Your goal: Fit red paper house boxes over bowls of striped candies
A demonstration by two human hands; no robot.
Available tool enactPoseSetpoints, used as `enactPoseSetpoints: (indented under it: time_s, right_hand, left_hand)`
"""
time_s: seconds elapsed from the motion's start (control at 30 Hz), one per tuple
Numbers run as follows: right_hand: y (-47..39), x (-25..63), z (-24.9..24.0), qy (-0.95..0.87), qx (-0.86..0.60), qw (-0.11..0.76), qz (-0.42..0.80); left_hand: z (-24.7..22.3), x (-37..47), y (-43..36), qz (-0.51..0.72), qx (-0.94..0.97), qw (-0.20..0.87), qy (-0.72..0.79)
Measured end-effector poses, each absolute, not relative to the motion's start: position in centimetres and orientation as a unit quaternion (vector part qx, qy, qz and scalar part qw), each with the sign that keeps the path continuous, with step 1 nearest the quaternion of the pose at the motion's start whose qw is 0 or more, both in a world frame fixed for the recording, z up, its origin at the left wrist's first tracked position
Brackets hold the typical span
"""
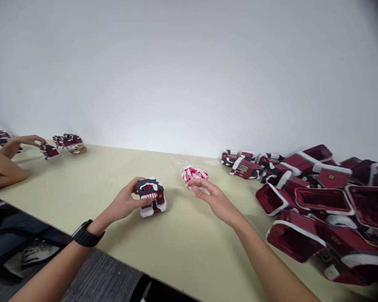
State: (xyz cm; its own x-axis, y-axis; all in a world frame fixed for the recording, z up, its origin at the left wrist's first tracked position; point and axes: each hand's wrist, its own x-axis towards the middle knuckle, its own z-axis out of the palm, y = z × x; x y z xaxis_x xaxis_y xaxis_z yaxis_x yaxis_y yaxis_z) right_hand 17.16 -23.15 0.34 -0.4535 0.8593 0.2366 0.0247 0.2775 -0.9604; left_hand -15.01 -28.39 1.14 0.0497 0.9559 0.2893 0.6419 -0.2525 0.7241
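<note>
A small toy house, dark red with a dark grey roof and white snow trim, stands on the table, gripped from its left side by my left hand. A red-and-white striped piece like an awning shows on its front, near my thumb. My right hand is open, fingers stretched and thumb apart, at the near edge of a heap of red-and-white striped pieces. The heap appears to lie in a clear container or bag. My fingers partly cover the heap; I cannot tell whether they touch it.
On the right, dark red house parts, many hollow, are piled up. Smaller snowy houses lie along the wall. At the far left a co-worker's hand touches a red house, near more houses. The table's front edge runs below my left forearm.
</note>
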Motion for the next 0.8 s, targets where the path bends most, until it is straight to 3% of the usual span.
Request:
enactPoseSetpoints:
  time_s: [0.4,0.57,0.8]
  right_hand:
    - [-22.5,17.0,-0.9,-0.678,-0.328,0.406,0.518]
    - [-22.3,16.8,-1.2,-0.674,-0.332,0.406,0.520]
    - [-22.2,16.7,-1.3,-0.681,-0.345,0.400,0.507]
  left_hand:
    - [-0.4,-23.7,-26.8,0.369,0.569,0.053,0.733]
    - [0.5,-27.7,-25.8,0.317,0.498,-0.110,0.800]
    - [3.4,-34.1,-25.6,0.274,0.460,-0.069,0.842]
